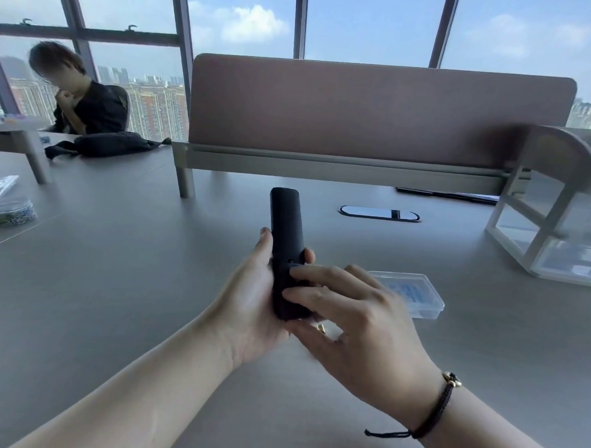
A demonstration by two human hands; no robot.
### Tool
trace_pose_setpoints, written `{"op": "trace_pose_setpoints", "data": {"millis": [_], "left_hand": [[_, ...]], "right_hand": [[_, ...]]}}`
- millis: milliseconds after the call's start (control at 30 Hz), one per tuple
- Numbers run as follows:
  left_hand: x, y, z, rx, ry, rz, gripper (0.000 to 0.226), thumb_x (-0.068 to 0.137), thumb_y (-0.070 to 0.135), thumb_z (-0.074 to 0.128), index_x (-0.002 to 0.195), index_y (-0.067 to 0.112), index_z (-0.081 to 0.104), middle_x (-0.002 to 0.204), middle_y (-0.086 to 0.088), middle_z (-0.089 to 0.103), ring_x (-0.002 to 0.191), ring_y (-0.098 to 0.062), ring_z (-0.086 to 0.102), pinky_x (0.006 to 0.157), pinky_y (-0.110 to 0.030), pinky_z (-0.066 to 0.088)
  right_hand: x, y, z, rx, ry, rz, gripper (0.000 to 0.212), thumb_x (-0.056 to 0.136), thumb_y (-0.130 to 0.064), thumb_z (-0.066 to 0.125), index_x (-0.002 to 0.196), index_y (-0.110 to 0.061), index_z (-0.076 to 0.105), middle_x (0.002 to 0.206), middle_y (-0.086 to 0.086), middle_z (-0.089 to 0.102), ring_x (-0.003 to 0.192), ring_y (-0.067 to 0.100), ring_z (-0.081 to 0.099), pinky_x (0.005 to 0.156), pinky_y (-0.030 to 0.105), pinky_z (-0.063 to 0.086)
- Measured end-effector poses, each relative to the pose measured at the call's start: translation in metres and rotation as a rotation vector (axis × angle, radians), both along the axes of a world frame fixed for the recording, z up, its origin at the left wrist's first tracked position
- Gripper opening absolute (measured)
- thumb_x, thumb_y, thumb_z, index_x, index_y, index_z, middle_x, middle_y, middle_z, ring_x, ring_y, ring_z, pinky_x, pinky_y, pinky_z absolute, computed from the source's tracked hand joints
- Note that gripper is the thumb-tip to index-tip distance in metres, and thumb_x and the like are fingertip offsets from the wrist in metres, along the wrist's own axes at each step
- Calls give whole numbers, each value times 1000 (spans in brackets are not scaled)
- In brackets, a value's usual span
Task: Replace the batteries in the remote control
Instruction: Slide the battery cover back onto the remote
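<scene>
A slim black remote control is held upright above the grey table, back side toward me. My left hand wraps its lower half from the left. My right hand rests its fingertips and thumb on the remote's lower part, over the battery cover area. A small gold-tipped object peeks out under my right fingers; I cannot tell what it is. A clear plastic box with blue contents lies on the table just right of my hands, partly hidden by my right hand.
A pink desk divider stands across the back. A white shelf unit is at the right, an oval cable port behind the remote. A jar of beads sits far left. Another person sits at back left beside a black bag.
</scene>
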State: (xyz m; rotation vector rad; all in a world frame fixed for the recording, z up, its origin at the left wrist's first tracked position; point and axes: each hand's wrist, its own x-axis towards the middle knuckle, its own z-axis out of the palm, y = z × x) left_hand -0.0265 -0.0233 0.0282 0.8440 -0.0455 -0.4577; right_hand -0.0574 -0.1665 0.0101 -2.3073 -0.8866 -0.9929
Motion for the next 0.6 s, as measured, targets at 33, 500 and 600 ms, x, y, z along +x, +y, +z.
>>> {"op": "trace_pose_setpoints", "data": {"millis": [33, 500, 600], "left_hand": [[-1, 0, 1, -6, 14, -18, 63, 93, 71, 31, 87, 14, 56, 70, -3, 48, 55, -17, 50, 50, -25, 50], [-1, 0, -1, 39, 19, -41, 60, 95, 68, 33, 87, 13, 58, 74, -1, 50, 58, -20, 50, 52, -28, 48], [-2, -1, -2, 41, 10, -40, 62, 95, 68, 32, 85, 13, 58, 73, -3, 49, 57, -21, 50, 52, -29, 47]], "right_hand": [[0, 0, 0, -4, 1, 0, 19, 80, -30, 77, 98, -31, 76, 118, -14, 69, 81, 20, 64, 63, 36, 54], [2, -2, 1, -10, -19, -47, 24, 72, -33, 81, 96, -29, 79, 109, -13, 74, 72, 20, 62, 58, 34, 55], [1, 0, 1, -19, -13, -72, 24, 70, -34, 80, 94, -30, 79, 108, -15, 74, 72, 20, 63, 58, 33, 55]]}}
